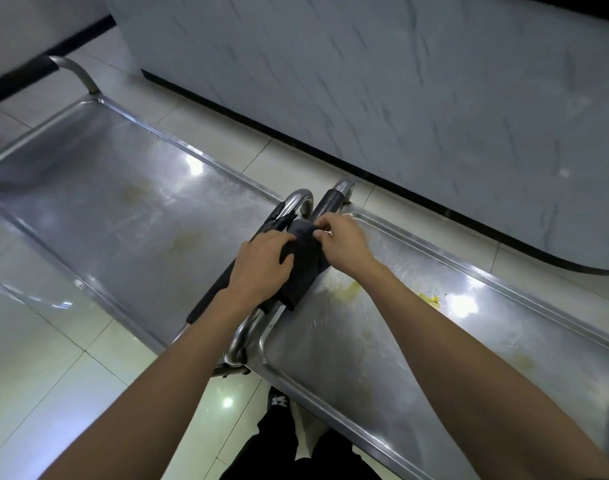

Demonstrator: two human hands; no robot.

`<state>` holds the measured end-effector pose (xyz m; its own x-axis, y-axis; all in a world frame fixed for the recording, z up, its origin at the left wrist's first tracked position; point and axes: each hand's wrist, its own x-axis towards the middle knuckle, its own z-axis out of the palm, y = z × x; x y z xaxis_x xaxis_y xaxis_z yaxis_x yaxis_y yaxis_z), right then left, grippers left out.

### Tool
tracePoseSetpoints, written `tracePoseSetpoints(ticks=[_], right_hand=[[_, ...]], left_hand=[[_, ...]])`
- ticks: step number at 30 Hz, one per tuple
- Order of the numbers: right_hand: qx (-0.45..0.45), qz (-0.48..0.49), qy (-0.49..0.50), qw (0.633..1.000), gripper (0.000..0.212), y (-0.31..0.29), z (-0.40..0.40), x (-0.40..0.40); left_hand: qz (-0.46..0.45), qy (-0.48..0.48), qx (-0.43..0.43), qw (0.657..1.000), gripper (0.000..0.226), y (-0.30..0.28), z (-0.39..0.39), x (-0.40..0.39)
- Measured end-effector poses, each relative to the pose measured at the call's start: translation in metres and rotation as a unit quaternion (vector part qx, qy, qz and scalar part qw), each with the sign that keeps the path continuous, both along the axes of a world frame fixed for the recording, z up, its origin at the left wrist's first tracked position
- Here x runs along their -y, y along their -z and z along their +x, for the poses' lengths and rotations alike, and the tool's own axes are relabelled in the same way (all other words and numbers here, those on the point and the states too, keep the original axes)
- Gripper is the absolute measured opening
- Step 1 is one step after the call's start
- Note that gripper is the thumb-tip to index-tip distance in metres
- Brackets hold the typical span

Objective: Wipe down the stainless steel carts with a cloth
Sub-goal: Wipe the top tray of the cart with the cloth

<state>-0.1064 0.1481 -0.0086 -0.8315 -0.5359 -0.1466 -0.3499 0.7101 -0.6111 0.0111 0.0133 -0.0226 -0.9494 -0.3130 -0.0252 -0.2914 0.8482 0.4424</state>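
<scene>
A grey marbled counter (417, 81) with a black base strip is filling the upper right of the frame, and pale glossy floor tiles (46, 358) are reflecting ceiling lights at lower left.

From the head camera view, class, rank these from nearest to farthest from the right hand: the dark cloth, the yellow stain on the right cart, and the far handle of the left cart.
1. Dark cloth: pinched by the right hand, draped over the handles.
2. Yellow stain: on the right cart's top, right of the hand.
3. Far handle: upper left, at the left cart's far end.

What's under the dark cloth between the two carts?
The dark cloth drapes over a black-padded cart handle, held by left hand and right hand. The handle beneath is hidden.
</scene>
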Motion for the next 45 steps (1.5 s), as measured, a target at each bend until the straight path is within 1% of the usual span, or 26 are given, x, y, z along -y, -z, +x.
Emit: tracePoseSetpoints(ticks=[2, 4, 7, 9, 11, 16, 20, 23, 24, 25, 26, 27, 31, 32, 34, 38, 40, 42, 45], right_hand=[[0.021, -0.053, 0.021, 0.998, 0.006, -0.006, 0.002, -0.008], [0.024, -0.103, 0.034, 0.994, 0.006, -0.013, 0.004, -0.019], [0.036, -0.153, 0.038, 0.987, 0.011, -0.028, 0.009, -0.039], [0.04, -0.171, 0.032, 0.984, 0.01, -0.037, 0.011, -0.055], [0.014, -0.174, 0.024, 0.984, 0.011, -0.044, 0.011, -0.073], [-0.054, -0.119, 0.028, 0.991, 0.017, -0.055, 0.009, -0.118], [-0.095, -0.099, 0.044, 0.99, 0.022, -0.062, 0.009, -0.157], [-0.108, -0.102, 0.071, 0.986, 0.024, -0.064, 0.012, -0.188], [-0.108, -0.102, 0.079, 0.986, 0.024, -0.065, 0.013, -0.197], [-0.109, -0.102, 0.085, 0.985, 0.025, -0.066, 0.016, -0.206], [-0.112, -0.102, 0.089, 0.984, 0.025, -0.067, 0.018, -0.215], [-0.116, -0.102, 0.092, 0.984, 0.025, -0.068, 0.019, -0.223], [-0.12, -0.08, 0.109, 0.984, 0.024, -0.066, 0.025, -0.245], [-0.119, -0.077, 0.118, 0.983, 0.024, -0.064, 0.027, -0.249], [-0.116, -0.078, 0.134, 0.981, 0.024, -0.062, 0.03, -0.254], [-0.108, -0.077, 0.157, 0.979, 0.022, -0.056, 0.035, -0.256], [-0.092, -0.088, 0.171, 0.977, 0.021, -0.053, 0.037, -0.253], [-0.07, -0.108, 0.172, 0.977, 0.024, -0.049, 0.039, -0.25], [-0.042, -0.099, 0.133, 0.985, 0.028, -0.04, 0.039, -0.243]], left_hand=[[0.006, -0.005, -0.021, 1.0, 0.045, -0.001, -0.001, -0.003], [0.026, -0.014, -0.04, 0.999, 0.052, -0.005, -0.005, -0.009], [0.07, -0.019, -0.036, 0.997, 0.062, -0.013, -0.014, -0.021], [0.093, -0.009, -0.03, 0.995, 0.064, -0.018, -0.021, -0.03], [0.133, 0.007, -0.026, 0.991, 0.065, -0.022, -0.028, -0.04], [0.216, 0.066, -0.044, 0.973, 0.071, -0.028, -0.046, -0.077], [0.261, 0.122, -0.033, 0.957, 0.089, -0.024, -0.062, -0.115], [0.318, 0.131, -0.033, 0.938, 0.097, -0.022, -0.068, -0.142], [0.32, 0.141, -0.031, 0.936, 0.099, -0.021, -0.069, -0.151], [0.299, 0.158, -0.035, 0.94, 0.1, -0.019, -0.071, -0.159], [0.264, 0.18, -0.045, 0.947, 0.097, -0.018, -0.073, -0.166], [0.229, 0.198, -0.06, 0.951, 0.089, -0.019, -0.075, -0.173], [0.121, 0.255, -0.104, 0.954, 0.044, -0.029, -0.08, -0.187], [0.098, 0.269, -0.112, 0.951, 0.035, -0.033, -0.08, -0.189], [0.087, 0.28, -0.117, 0.949, 0.02, -0.04, -0.079, -0.192], [0.104, 0.238, -0.073, 0.963, 0.014, -0.047, -0.075, -0.196], [0.098, 0.202, -0.091, 0.97, 0.009, -0.05, -0.076, -0.195], [0.113, 0.175, -0.112, 0.972, 0.006, -0.056, -0.078, -0.194], [0.137, 0.166, -0.117, 0.97, 0.006, -0.062, -0.079, -0.19]])
